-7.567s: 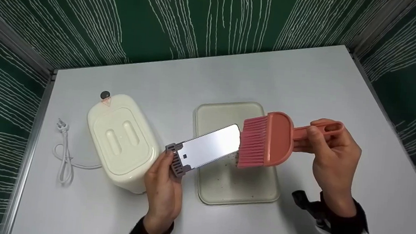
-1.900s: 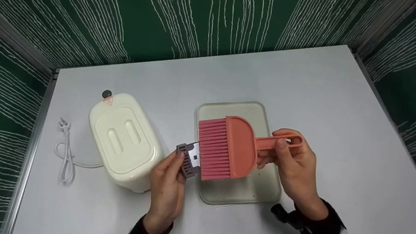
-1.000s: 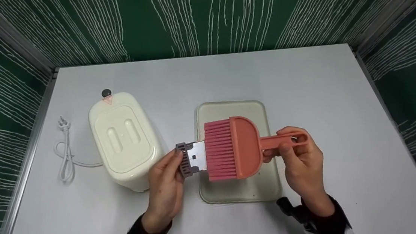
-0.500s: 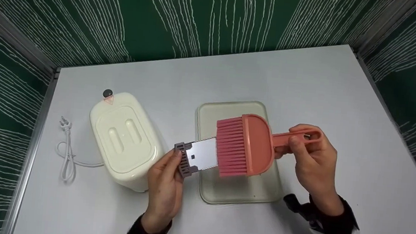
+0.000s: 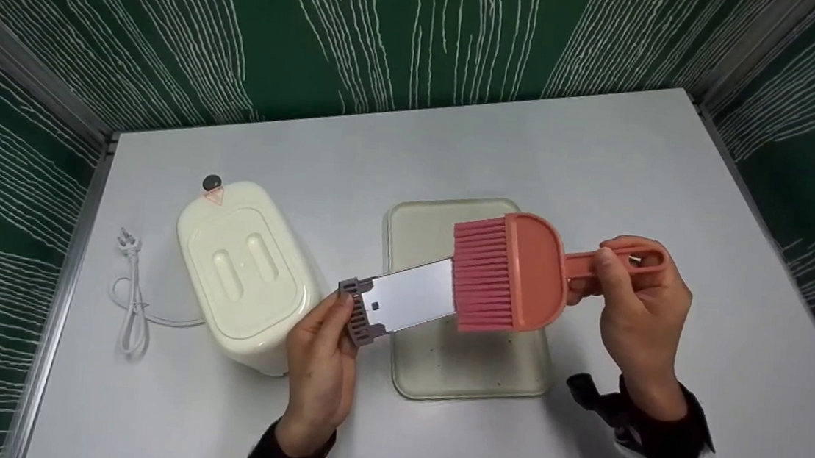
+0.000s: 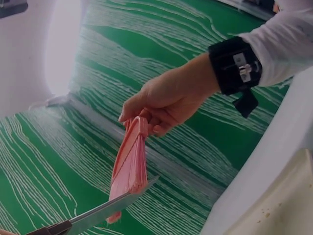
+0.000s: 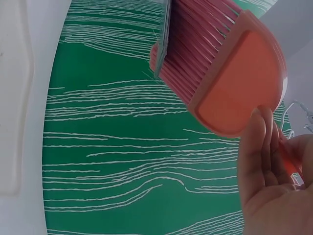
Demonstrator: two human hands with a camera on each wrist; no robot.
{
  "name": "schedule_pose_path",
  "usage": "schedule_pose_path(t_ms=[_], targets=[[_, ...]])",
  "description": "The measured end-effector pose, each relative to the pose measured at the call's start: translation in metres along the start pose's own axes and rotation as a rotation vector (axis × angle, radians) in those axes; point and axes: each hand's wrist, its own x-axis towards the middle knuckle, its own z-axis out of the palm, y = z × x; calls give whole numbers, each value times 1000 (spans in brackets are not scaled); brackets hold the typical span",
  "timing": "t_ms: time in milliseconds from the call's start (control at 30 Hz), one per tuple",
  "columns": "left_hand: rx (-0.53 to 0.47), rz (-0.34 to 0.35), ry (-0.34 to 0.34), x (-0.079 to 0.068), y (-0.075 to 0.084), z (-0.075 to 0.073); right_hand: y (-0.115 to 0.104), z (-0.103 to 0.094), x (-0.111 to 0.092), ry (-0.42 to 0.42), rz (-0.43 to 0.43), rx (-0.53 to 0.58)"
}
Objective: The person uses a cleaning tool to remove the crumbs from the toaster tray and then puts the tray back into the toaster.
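The white table point(image 5: 605, 165) bears a toaster point(image 5: 244, 277); at the toaster's 3 o'clock lies a tray point(image 5: 468, 378), at its 9 o'clock a looped cord point(image 5: 139, 308).

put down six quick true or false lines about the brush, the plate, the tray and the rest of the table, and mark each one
1. The right hand grips the brush by its handle. True.
2. Small specks lie on the tray. True.
3. The left hand holds the tray. False: it pinches the grey slotted end of the shiny plate.
4. The bristles touch the shiny plate. True.
5. In the head view, the cream appliance stands right of the tray. False: it stands left of it.
6. The plug is in the right hand. False: it lies on the table.
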Motion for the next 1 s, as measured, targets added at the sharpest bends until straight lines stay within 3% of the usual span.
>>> schedule_pose_path(t_ms=[233, 467, 1000], targets=[[-30, 14, 34, 0, 2, 0, 1, -4, 2, 102, -11, -20], [-45, 58, 32, 0, 3, -1, 0, -6, 5, 151, 1, -73], [-51, 93, 45, 0, 3, -1, -1, -8, 5, 124, 37, -36]])
